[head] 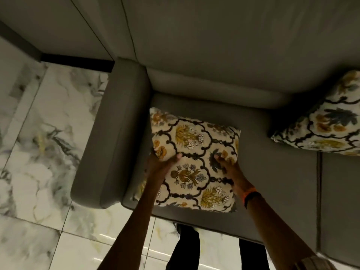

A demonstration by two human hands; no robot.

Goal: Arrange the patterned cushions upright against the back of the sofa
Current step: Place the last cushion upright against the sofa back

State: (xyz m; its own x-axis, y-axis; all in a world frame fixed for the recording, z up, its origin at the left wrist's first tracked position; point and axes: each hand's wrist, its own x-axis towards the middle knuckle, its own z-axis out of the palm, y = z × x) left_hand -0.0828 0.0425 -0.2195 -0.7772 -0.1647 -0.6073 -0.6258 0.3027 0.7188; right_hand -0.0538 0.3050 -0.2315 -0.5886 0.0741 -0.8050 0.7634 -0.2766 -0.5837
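Note:
A cream cushion with a dark lattice and yellow floral print [194,152] lies over the left seat of the grey sofa [282,182], beside the armrest. My left hand [159,168] grips its left edge and my right hand [228,166] grips its right side, thumbs on top. Its far corners are a little way short of the sofa back [214,86]. A second cushion of the same print [327,121] leans tilted against the sofa back at the right edge of the view, partly cut off.
The sofa's padded left armrest [115,133] stands close to the held cushion. A glossy marble-tile floor [39,152] spreads to the left and below. The grey wall [214,26] rises behind the sofa. My dark trouser legs [187,250] stand at the seat's front edge.

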